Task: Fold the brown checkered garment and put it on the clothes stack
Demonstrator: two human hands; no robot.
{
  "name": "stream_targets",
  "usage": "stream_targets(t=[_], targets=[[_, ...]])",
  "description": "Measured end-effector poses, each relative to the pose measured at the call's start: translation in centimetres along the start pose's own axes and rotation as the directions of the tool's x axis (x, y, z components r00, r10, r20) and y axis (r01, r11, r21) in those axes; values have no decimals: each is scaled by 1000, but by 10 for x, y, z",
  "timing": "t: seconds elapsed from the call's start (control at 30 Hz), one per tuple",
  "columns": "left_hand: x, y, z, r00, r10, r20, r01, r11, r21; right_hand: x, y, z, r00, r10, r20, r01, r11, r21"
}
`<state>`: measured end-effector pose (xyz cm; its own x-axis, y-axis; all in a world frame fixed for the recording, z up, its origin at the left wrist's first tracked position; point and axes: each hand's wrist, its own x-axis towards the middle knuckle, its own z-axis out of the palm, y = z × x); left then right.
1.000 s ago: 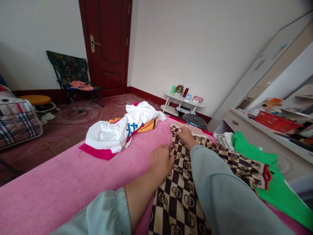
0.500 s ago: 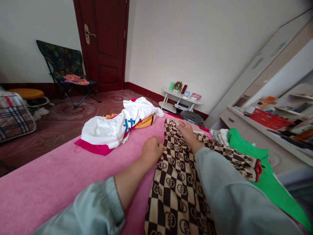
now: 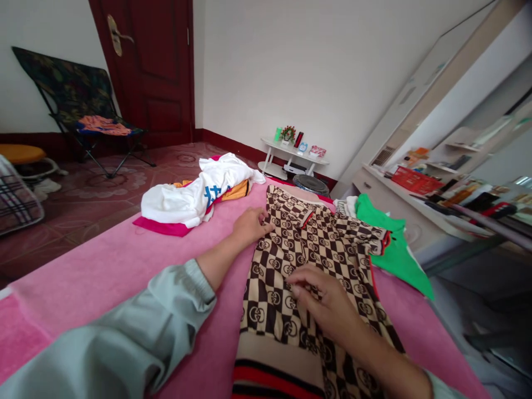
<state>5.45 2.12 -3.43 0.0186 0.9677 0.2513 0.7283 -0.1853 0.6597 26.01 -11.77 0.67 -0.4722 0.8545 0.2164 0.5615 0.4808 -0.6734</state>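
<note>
A brown and cream checked shirt point(image 3: 332, 244) with red trim lies spread on the pink bed cover point(image 3: 103, 266). My left hand point(image 3: 249, 224) rests on the shirt's left edge near the shoulder, fingers curled on the cloth. Lower down, my right hand point(image 3: 322, 299) lies on the middle of the shirt with its fingers pinched together on the fabric. Both sleeves are pale grey-green.
A heap of white, orange and pink clothes point(image 3: 195, 194) lies at the far left of the bed. A green garment point(image 3: 388, 249) sits right of the shirt. A white desk point(image 3: 399, 205) with a red basket point(image 3: 411, 178) stands right; folding chair point(image 3: 75, 105), door point(image 3: 149, 66), low white shelf point(image 3: 295, 158) behind.
My right hand has drawn back from the shirt's far collar to its middle. The shirt now lies flatter and more spread. The view has shifted right and down.
</note>
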Motion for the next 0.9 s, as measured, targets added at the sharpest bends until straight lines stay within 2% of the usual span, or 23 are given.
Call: stream_targets(t=[0.1,0.2,0.33,0.47,0.53,0.73,0.9], targets=[[-2,3,-7,991,53,121,-54,999,7,-22,-32,17,992,63,109,-58,997,-42],[-5,6,-9,974,72,217,-74,997,2,-34,-51,33,973,141,185,-107,978,-180],[-9,9,-7,970,39,242,-60,995,79,-33,-60,45,944,199,263,-105,937,-333],[-9,10,-5,966,-5,259,-32,990,139,-23,-64,49,920,214,330,-73,917,-392],[-9,8,-4,963,-13,269,-22,992,126,-22,-63,50,924,205,322,-79,927,-366],[0,-4,1,957,-9,289,4,1000,18,-27,-50,56,973,105,203,-70,982,-174],[10,-15,-8,957,19,288,-3,999,-55,-26,-51,69,990,28,139,-20,998,-58]])
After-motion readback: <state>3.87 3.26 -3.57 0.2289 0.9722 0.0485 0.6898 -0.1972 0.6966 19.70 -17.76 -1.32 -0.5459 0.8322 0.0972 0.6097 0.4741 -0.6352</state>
